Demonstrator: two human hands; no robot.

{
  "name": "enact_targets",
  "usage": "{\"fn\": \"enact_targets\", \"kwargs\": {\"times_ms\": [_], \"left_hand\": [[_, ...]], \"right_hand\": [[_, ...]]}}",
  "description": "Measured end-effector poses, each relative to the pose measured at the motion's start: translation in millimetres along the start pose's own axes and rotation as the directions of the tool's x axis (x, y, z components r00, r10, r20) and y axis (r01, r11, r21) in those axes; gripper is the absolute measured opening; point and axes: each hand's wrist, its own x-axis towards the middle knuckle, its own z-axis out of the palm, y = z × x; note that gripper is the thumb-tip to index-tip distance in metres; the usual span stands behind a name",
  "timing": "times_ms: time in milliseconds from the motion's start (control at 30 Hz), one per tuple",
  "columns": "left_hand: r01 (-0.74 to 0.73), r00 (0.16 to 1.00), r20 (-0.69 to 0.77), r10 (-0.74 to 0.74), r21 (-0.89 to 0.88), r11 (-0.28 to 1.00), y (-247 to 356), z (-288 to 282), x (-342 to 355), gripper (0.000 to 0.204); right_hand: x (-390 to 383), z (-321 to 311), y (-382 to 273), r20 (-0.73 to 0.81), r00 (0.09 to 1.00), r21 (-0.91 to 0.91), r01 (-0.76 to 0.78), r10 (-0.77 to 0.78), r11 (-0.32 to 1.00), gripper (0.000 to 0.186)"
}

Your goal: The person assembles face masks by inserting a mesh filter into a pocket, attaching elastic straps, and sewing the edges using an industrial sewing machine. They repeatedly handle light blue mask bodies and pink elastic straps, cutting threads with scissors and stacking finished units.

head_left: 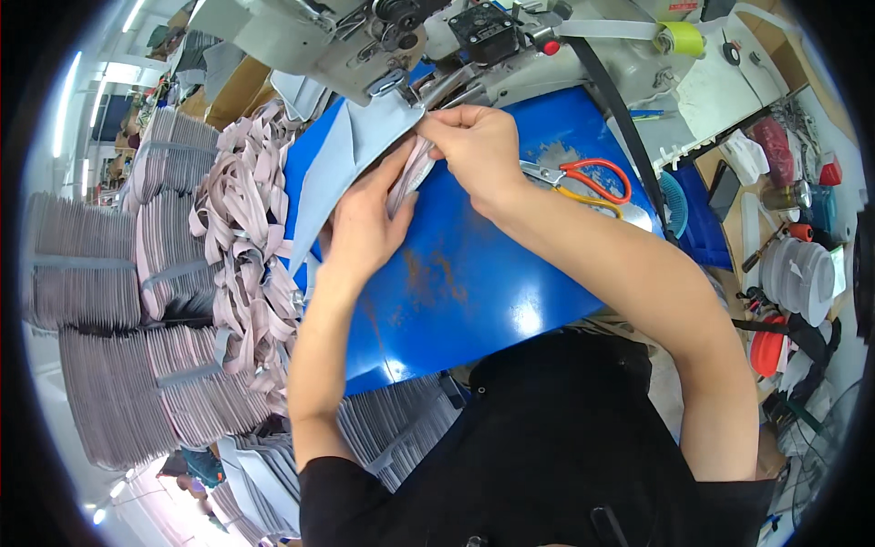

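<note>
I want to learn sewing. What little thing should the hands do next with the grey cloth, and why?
Probably slide the grey cloth forward under the sewing machine. Both the left hand and the right hand pinch it with a pink strip at the machine's foot, seemingly lined up.

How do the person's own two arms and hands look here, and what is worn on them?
Both forearms are bare. The left hand and the right hand wear no gloves, and no ring, watch or bracelet shows. A short black sleeve ends above the left elbow; the matching black sleeve covers the right upper arm. Both belong to a plain black short-sleeved top.
</note>
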Motion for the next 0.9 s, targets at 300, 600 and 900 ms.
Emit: {"fn": "enact_targets", "kwargs": {"times_ms": [300,600,900], "left_hand": [[-0.248,0.916,0.401,0.005,0.556,0.793,82,-18,30,0.011],[-0.196,0.974,0.028,0.227,0.614,0.765,81,-76,28,0.060],[-0.508,0.814,0.560,0.155,0.555,0.658,37,-117,58,0.069]], "right_hand": [[-9,-12,-15,0.133,0.991,-0.463,0.056,0.007,0.885,0.019],[-14,-20,-31,0.236,0.926,-0.116,-0.275,0.295,0.954,0.031],[-16,-21,-24,0.272,0.909,-0.022,-0.323,0.316,0.946,0.038]]}}
